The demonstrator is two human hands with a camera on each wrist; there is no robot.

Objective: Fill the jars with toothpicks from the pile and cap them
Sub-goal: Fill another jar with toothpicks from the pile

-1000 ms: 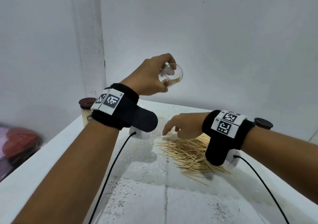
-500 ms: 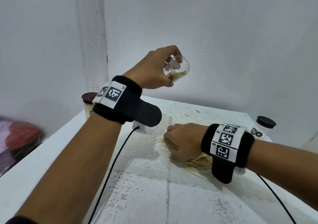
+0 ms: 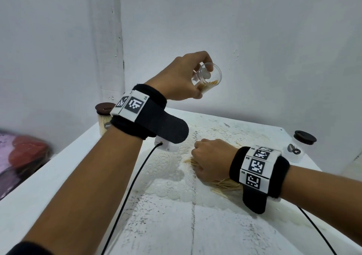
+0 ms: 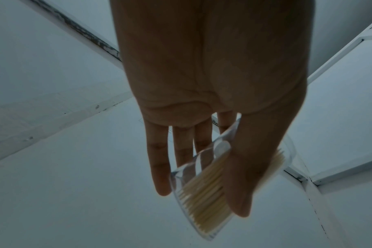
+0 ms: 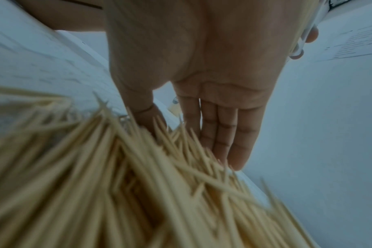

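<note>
Your right hand (image 3: 212, 159) has dropped from hovering with fingers spread to pressing down into the toothpick pile (image 3: 225, 184).

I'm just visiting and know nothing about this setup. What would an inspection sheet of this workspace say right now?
Surface: white table, speckled, with a lace-patterned mat.
Job's things: clear jar, uncapped, tilted, partly filled with toothpicks; toothpick pile; capped full jar at back left; dark-lidded clear jar at back right.
Clutter: nothing seen on the table.
Hands: left hand holds the clear jar in the air; right hand rests on the pile, grip on toothpicks unclear.
Cables: black cable from each wrist camera.
Surroundings: white walls; blurred red and purple items at left.
</note>
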